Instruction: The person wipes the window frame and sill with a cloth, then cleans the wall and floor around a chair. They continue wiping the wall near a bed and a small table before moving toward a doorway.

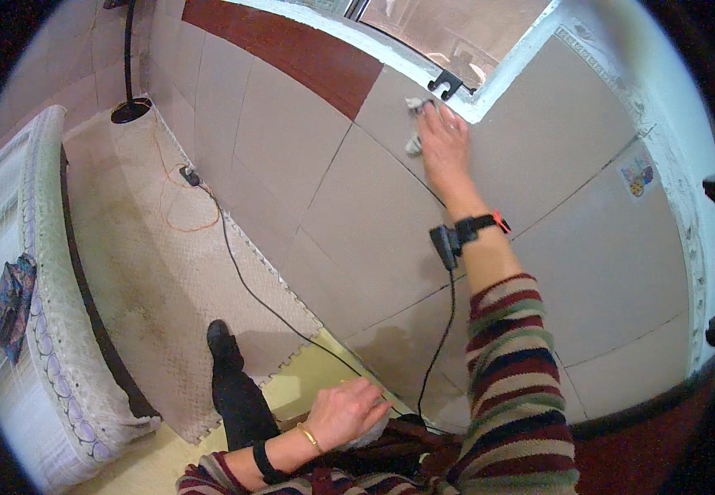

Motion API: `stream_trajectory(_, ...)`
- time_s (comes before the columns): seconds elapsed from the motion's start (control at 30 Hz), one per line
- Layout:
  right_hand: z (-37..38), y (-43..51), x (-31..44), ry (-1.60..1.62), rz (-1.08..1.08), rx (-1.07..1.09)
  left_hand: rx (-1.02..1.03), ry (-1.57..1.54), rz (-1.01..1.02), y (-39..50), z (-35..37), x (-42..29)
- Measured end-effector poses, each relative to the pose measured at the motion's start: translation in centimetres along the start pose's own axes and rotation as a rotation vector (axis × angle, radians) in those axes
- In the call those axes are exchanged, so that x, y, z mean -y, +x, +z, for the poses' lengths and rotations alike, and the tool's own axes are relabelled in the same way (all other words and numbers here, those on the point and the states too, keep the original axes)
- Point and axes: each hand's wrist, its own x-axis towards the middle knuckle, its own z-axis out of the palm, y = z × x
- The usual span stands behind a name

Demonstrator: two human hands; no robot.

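Note:
My right hand [446,145] presses a crumpled pale cloth [415,146] against the beige wall tiles [394,192], just under the window corner. Much of the cloth is hidden beneath the fingers. A black device [445,245] is strapped to that wrist, and a black cable hangs from it. Low in the view, my left hand [348,408] is held with its fingers bent, near the foot of the wall. Its palm side is hidden, and something whitish shows below it. A gold bracelet [308,435] and a black band [266,463] circle the left wrist.
A black double hook [447,83] sits at the window frame [484,102]. Along the floor mat [147,260] a black cord [252,291] runs from a power socket [189,176]. At left stands a bed [66,346] with a patterned cloth [12,306] on it.

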Motion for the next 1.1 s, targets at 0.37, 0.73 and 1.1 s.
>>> stream_trajectory(0.37,0.4,-3.0,-0.8,-0.173,0.026,0.034,0.055,-0.056,0.068,0.2,-0.3,0.2)
stream_trajectory(0.73,2.0,8.1,5.8,-0.2,-0.046,0.131,0.121,-0.1,0.039,0.2,-1.4,0.5)
stream_trajectory(1.1,3.2,10.0,6.5,-0.113,-0.001,-0.021,0.236,-0.12,0.007,-0.1,-1.3,0.8)
